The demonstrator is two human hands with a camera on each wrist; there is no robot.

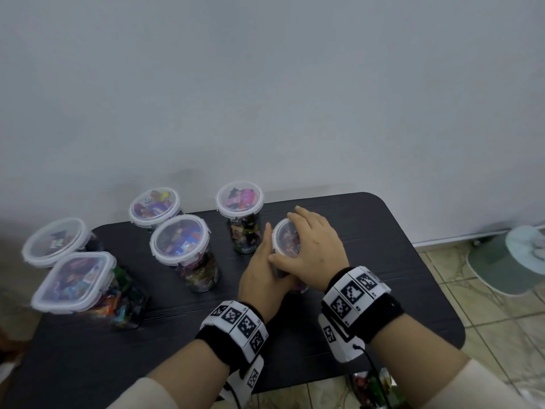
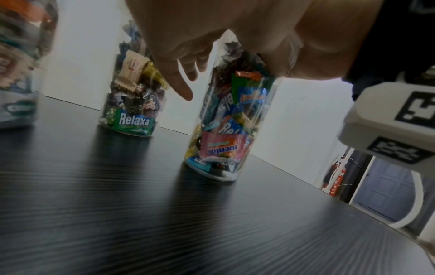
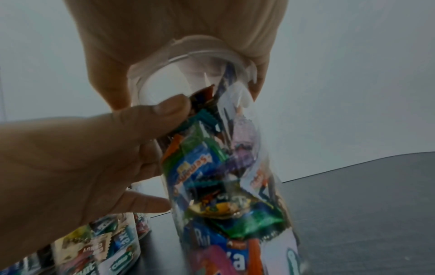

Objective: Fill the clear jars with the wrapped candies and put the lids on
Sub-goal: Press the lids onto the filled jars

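1. A tall clear jar [image 1: 283, 246] full of wrapped candies [image 2: 226, 130] stands upright on the dark counter [image 1: 309, 320], toward its far right corner, with both hands around it.
2. The right hand [image 1: 309, 246] lies over the top of this jar, palm down on the lid [image 3: 188, 55]; its fingers drape across the lid and reach down past the far rim, and the thumb comes down the near side. The lid sits on the jar mouth under the palm.
3. The left hand [image 1: 262, 276] is at the jar's left side, below the lid. In the right wrist view its thumb presses the glass wall just under the rim and the fingers curve round the body, so it grips the jar.
4. In the left wrist view the jar's base rests flat on the counter, with the hand high on its upper part.
5. Just beyond and left of the held jar stands another lidded jar [image 1: 240, 214], near the far edge, close to the left hand's fingertips but apart from them.
6. Four more lidded containers, all holding candies, stand toward the left: two round jars [image 1: 180, 246] in the middle of the far half, and a round one and a square container [image 1: 76, 281] at the left edge.
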